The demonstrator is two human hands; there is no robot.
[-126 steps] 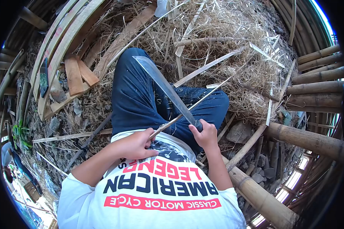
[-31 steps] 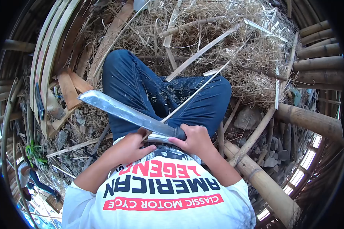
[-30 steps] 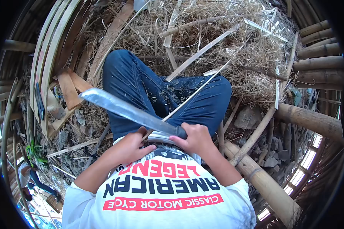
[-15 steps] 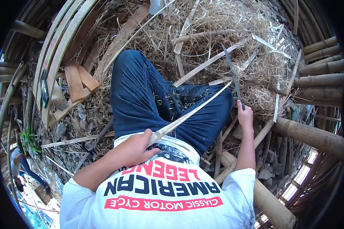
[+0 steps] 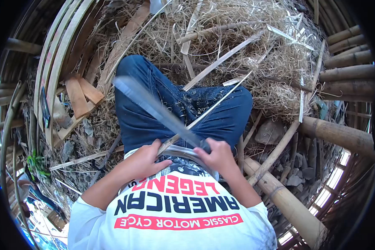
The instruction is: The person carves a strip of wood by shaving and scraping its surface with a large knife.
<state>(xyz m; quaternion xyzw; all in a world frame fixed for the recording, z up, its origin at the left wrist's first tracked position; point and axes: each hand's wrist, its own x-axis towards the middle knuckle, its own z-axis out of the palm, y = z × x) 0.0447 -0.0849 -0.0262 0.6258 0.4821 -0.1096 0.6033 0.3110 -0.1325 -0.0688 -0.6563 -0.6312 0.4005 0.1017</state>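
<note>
My left hand (image 5: 143,160) is closed near my waist around the near end of a thin pale strip (image 5: 212,105), which looks like split bamboo. The strip slants up and right across my lap, its far tip over my right thigh. My right hand (image 5: 217,153) grips the dark handle of a long-bladed knife (image 5: 154,109). Smeared by motion, the blade points up and left over my left thigh and crosses over the strip near my hands. Small curled shavings speckle my dark trousers (image 5: 139,121).
A heap of fine shavings (image 5: 254,18) covers the ground ahead, with loose slats (image 5: 223,61) on it. Long strips (image 5: 56,52) and wood offcuts (image 5: 76,96) lie left, near a phone (image 5: 44,107). Thick bamboo poles (image 5: 337,134) and stones (image 5: 295,180) are at right.
My right hand has come in from beyond my right thigh to my waist, and the knife has swung left across the strip. The strip's far tip has shifted up slightly.
</note>
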